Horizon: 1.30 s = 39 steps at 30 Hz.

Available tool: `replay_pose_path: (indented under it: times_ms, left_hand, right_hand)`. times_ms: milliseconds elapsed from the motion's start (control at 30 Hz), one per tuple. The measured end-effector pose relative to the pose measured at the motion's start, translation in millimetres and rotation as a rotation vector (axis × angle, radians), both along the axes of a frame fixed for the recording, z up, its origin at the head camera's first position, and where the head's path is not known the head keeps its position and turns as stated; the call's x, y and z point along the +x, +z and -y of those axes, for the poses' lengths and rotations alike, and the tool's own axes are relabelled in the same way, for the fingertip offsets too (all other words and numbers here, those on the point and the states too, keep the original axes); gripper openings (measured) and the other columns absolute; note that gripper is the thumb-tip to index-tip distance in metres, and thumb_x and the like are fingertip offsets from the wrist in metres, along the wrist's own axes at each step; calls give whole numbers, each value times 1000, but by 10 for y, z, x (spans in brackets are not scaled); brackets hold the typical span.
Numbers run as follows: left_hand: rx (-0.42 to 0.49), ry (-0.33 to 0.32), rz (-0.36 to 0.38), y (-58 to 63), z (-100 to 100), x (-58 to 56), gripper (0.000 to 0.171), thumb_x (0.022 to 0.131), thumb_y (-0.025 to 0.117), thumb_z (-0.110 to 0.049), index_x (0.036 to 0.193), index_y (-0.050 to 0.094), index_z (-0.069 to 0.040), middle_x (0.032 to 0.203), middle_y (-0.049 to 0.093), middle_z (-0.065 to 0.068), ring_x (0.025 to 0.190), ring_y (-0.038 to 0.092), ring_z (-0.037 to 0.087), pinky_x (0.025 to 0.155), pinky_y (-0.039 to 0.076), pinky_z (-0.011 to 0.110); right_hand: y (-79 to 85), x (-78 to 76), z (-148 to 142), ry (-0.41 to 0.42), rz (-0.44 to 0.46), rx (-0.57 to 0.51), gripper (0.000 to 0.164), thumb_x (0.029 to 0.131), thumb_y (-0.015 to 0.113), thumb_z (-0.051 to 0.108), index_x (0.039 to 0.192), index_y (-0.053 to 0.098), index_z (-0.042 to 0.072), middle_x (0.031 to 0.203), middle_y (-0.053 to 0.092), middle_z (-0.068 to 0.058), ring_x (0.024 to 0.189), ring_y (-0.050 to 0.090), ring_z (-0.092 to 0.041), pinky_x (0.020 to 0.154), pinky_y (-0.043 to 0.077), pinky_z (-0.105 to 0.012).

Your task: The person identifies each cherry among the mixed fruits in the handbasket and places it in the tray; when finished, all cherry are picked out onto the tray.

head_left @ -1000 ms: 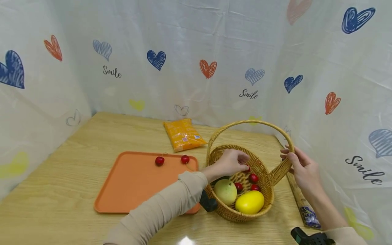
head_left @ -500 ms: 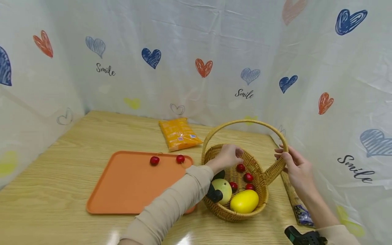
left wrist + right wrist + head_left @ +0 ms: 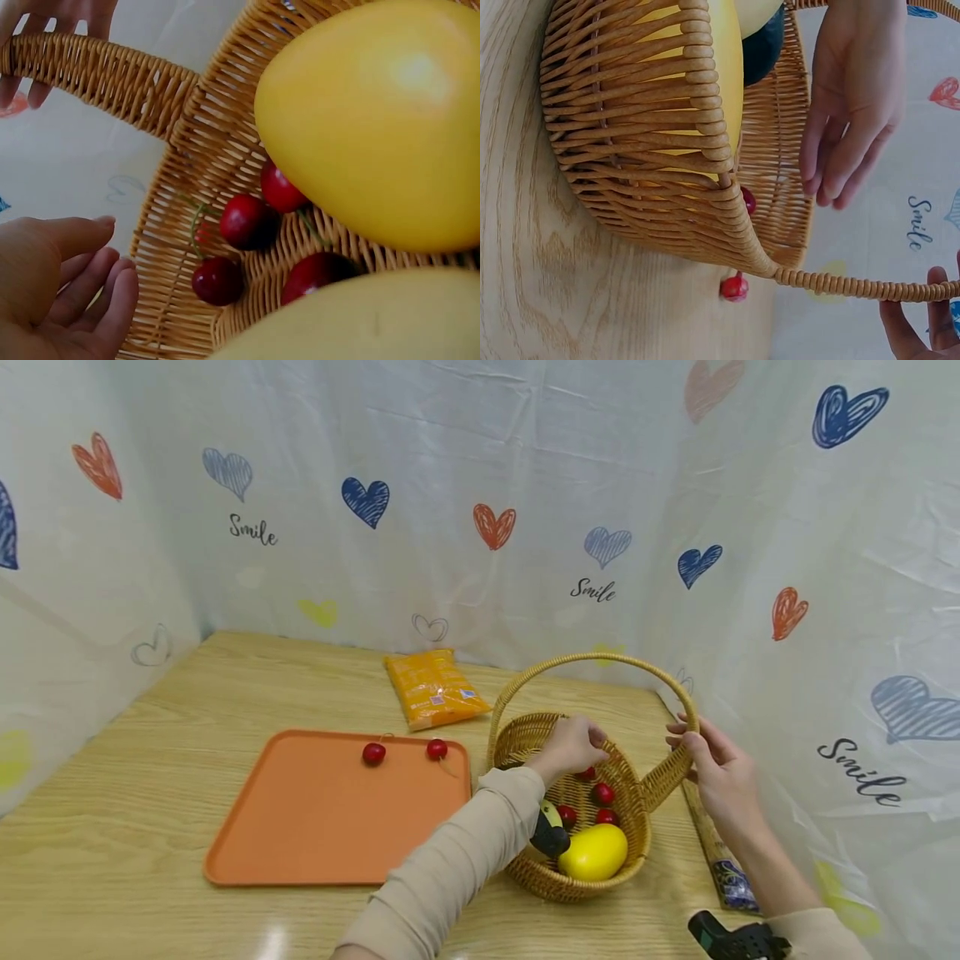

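A wicker basket [image 3: 551,885] with a tall arched handle [image 3: 592,657] stands on the table. My right hand [image 3: 723,777] grips the handle on its right side. Above the basket's back part hovers my left hand [image 3: 568,745], its fingers loosely bent with nothing between them in the left wrist view. Inside lie several red cherries [image 3: 247,221], a smooth yellow oval fruit [image 3: 594,853] and a pale green round fruit [image 3: 390,322]. A dark green object [image 3: 765,49] shows beside them in the right wrist view. My left wrist and its camera partly cover the pale fruit in the head view.
Left of the basket lies an orange tray [image 3: 337,818] with two cherries [image 3: 373,753] near its back edge. An orange packet [image 3: 435,689] lies behind. A long patterned package [image 3: 731,877] rests at the right, by the heart-printed curtain [image 3: 450,568].
My left fingertips have come up off the rearmost cherry, which stays in the basket. The left forearm has shifted right across the pale fruit. My right hand keeps its grip on the handle.
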<state>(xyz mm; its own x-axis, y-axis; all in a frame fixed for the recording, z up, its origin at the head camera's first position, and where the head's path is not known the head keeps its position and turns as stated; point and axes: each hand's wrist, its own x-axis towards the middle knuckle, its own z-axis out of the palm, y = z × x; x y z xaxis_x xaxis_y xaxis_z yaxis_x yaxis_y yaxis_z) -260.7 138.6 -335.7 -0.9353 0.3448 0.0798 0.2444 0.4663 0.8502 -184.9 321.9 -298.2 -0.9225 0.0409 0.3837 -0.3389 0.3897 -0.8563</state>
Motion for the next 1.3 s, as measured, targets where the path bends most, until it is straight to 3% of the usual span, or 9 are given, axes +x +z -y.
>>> replay_pose_path:
  times_ms: [200, 433, 500, 567, 667, 833, 1100, 1300]
  left_hand:
    - [99, 109, 48, -71, -45, -43, 24, 83, 73, -9, 107, 71, -5, 93, 66, 1, 89, 60, 14, 74, 50, 24]
    - [79, 219, 64, -140, -41, -104, 21, 81, 73, -5, 102, 72, -5, 95, 65, 3, 90, 60, 15, 72, 50, 26]
    - [44, 240, 65, -153, -44, -131, 6, 82, 69, -1, 77, 68, -4, 73, 57, 0, 65, 51, 10, 56, 43, 22]
    - [-8, 266, 55, -164, -49, -159, 30, 80, 65, 2, 56, 51, -8, 58, 38, -3, 51, 31, 8, 46, 29, 22]
    - [-70, 290, 71, -176, -52, -185, 46, 79, 61, 4, 53, 28, -13, 55, 19, -1, 50, 15, 12, 44, 18, 26]
    - [-127, 336, 105, -222, -58, -178, 37, 79, 66, 1, 55, 41, -11, 56, 37, 3, 52, 33, 15, 44, 28, 26]
    - [-226, 315, 93, -285, -126, -158, 29, 81, 70, -7, 58, 51, -8, 63, 53, 7, 58, 44, 17, 49, 34, 27]
    - [-223, 296, 133, -282, -229, -163, 19, 74, 81, -13, 78, 67, -2, 85, 64, 13, 81, 58, 22, 61, 46, 27]
  right_hand:
    - [-1, -1, -2, -17, -3, -10, 40, 99, 49, 30, 133, 55, 10, 102, 65, 12, 99, 59, -6, 73, 51, -16]
    - [5, 3, 2, -44, 0, 6, 41, 99, 49, 31, 133, 55, 11, 103, 65, 13, 100, 59, -6, 74, 51, -17]
    - [9, 3, 1, -53, 3, 22, 41, 99, 48, 32, 134, 54, 12, 104, 65, 13, 101, 59, -6, 74, 50, -16]
    - [10, 3, 3, -63, 3, 31, 41, 99, 48, 32, 135, 53, 12, 105, 64, 13, 101, 59, -6, 74, 50, -16]
    - [5, 0, 11, -71, 4, 31, 41, 99, 47, 32, 134, 54, 12, 105, 65, 13, 101, 59, -7, 74, 50, -16]
    - [-31, 1, 36, -67, 18, 4, 40, 99, 48, 31, 133, 55, 11, 104, 65, 13, 100, 59, -6, 74, 51, -18]
    - [-48, -3, 47, -100, 7, 42, 40, 99, 47, 32, 132, 56, 11, 103, 65, 13, 100, 59, -7, 73, 51, -18]
    - [-31, -26, 38, -99, 8, 40, 39, 100, 46, 33, 131, 57, 11, 104, 64, 9, 103, 58, -11, 75, 51, -21]
